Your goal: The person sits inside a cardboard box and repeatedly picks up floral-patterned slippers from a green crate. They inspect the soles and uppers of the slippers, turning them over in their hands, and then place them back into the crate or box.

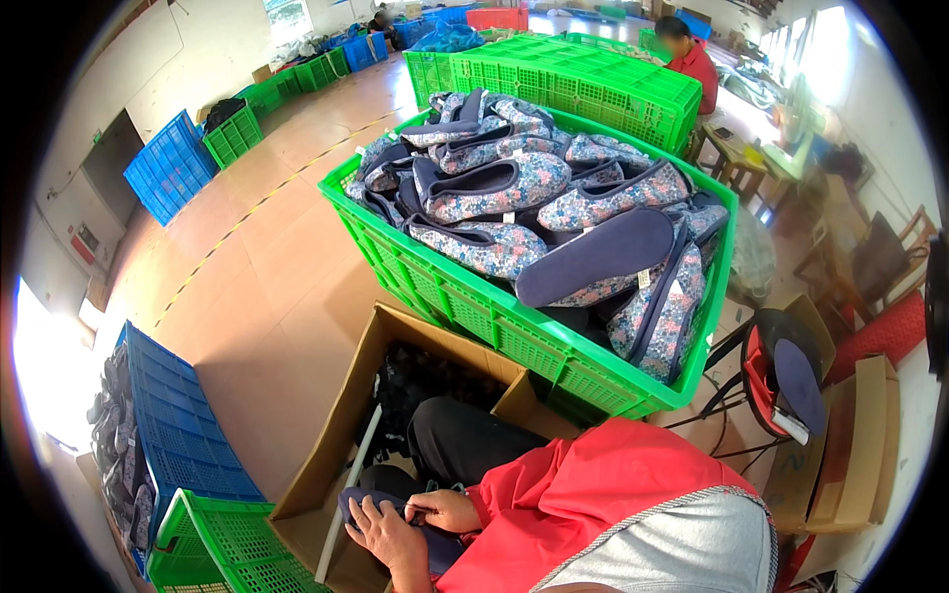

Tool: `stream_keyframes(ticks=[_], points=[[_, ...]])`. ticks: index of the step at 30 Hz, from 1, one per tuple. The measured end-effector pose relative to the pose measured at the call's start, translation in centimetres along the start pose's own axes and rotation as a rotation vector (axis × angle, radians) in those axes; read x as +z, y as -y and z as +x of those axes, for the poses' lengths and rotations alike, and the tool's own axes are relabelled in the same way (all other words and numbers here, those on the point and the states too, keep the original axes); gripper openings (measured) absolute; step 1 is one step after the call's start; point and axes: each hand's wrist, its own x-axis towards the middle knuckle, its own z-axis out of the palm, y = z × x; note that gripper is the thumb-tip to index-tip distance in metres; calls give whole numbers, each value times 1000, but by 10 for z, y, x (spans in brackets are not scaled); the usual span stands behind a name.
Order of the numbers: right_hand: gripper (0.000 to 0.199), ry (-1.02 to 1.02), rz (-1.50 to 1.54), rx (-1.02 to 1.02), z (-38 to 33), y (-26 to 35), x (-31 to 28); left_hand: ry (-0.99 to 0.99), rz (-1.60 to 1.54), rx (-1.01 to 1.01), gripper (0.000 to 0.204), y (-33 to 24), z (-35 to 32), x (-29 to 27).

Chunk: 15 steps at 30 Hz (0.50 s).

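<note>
My left hand [388, 537] lies over a navy slipper [442, 550] in my lap, its fingers curved across the fabric and holding it. Close beside it, my right hand [447, 510], coming out of a red sleeve, is closed in a pinch at the slipper's edge. Whatever sits between those fingertips is too small to make out. Much of the slipper is hidden under both hands. In front of me a big green crate [474, 301] is heaped with floral slippers [494, 188] that have navy soles and linings.
An open cardboard box [331, 415] with dark material inside stands by my legs, a pale rod [346, 494] across it. Blue [193, 425] and green crates [232, 544] are at the left. A round stool [781, 366] carries a navy sole at the right. A person in red [697, 69] sits beyond.
</note>
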Motion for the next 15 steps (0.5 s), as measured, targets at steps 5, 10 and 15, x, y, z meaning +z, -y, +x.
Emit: stream_keyframes(ticks=[5,10,15], points=[[35,-74,78,-8,2,-1,5,-5,35,0,24,7,-1,7],[52,-66,-60,-67,4,-18,2,10,33,3,29,4,-2,3],[55,-32,-237,-85,4,-16,-2,40,21,10,32,3,-2,1]])
